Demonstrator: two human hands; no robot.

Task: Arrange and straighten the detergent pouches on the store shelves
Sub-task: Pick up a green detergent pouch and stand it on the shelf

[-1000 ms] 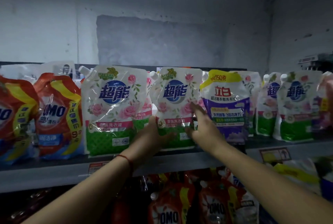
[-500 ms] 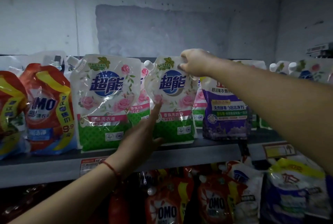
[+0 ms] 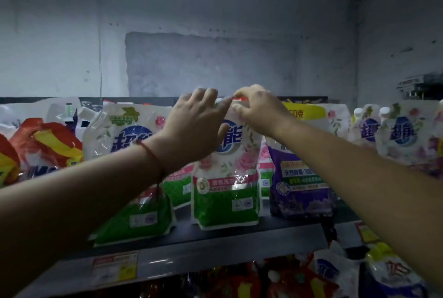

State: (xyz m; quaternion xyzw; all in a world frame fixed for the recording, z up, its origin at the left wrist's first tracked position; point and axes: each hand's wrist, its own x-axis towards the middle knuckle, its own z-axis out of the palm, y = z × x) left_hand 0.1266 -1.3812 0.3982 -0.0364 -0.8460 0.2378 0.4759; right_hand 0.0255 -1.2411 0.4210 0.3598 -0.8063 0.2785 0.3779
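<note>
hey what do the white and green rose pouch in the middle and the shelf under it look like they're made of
Rose pouch: apparently thin flexible plastic film with a glossy finish; it creases, and bright glints show across its front. Both the left hand and the right hand are at its top edge.

Shelf: dark, flat and rigid with a dull sheen, probably painted metal, though the dim light leaves that open.

Hands hide the middle pouch top edge.

2 hands, 1 purple pouch

Grey wall w/ darker patch, price tag, wall bracket
</note>
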